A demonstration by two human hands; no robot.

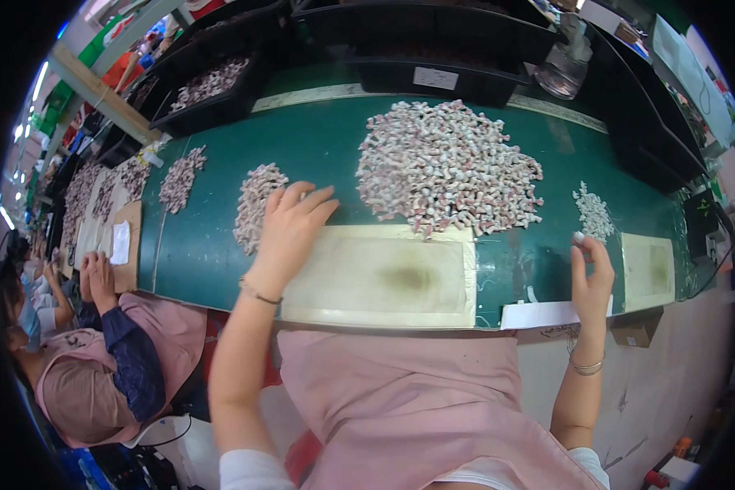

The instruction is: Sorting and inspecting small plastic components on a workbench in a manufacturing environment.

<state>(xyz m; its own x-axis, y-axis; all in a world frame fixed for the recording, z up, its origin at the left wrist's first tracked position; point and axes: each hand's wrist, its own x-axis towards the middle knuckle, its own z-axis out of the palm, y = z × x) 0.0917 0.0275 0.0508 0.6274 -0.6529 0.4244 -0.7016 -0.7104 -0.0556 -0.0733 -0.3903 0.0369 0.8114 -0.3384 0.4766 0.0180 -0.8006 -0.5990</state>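
Note:
My left hand (290, 233) is open over the right side of a small heap of pinkish-white pieces (257, 196), its fingers apart. My right hand (593, 273) is closed in a pinch at the right, with a small white piece (578, 237) at the fingertips. Just above it lies a little heap of small white pieces (594, 214). Between my hands, farther back, spreads a large pile of small white and dull-pink pieces (445, 167); their exact kind is too small to tell. A pale, stained work sheet (343, 282) lies in front of me.
Black bins (433, 77) line the back of the green table (322, 131). A clear jar (562, 69) stands by them. A second pale sheet (649, 269) and a white strip (547, 314) lie at the right. At the left a co-worker (110, 359) sits near more heaps (182, 180).

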